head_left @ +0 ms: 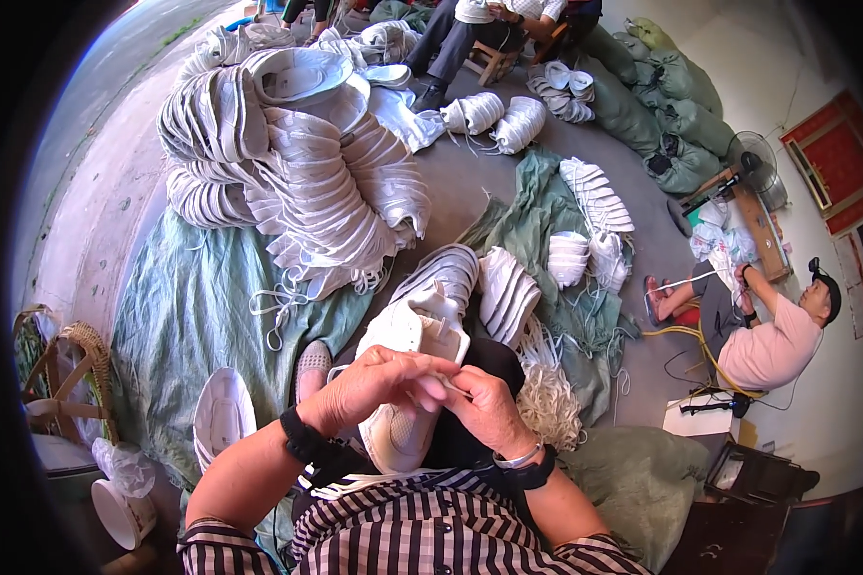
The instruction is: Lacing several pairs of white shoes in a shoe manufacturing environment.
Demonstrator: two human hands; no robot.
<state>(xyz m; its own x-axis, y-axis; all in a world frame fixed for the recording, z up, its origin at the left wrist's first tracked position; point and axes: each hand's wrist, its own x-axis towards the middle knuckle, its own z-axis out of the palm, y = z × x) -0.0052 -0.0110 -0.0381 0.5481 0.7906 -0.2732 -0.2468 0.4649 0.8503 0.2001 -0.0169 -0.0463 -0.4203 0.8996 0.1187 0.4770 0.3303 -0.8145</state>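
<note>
A white shoe [391,439] lies on my lap, its toe toward me and its tongue and collar pointing away. Over the middle of it, both hands meet. My left hand [385,385] is closed, with fingers bent and the tips reaching my right fingers. My right hand [492,410] pinches a thin pale strand that looks like a shoelace [458,391]. Part of the lace and the shoe's eyelets are hidden under the fingers. Just beyond, nested shoe uppers [443,272] lean in a row, beside another stack [506,297]. Loose white laces [549,383] hang at my right knee.
A large heap of shoe uppers [316,182] stands on green sheeting [187,326] ahead left. A single white upper [224,412] lies by my left arm. Filled green sacks [690,129] line the wall near a fan [756,161]. A person [772,335] sits at right; others sit ahead.
</note>
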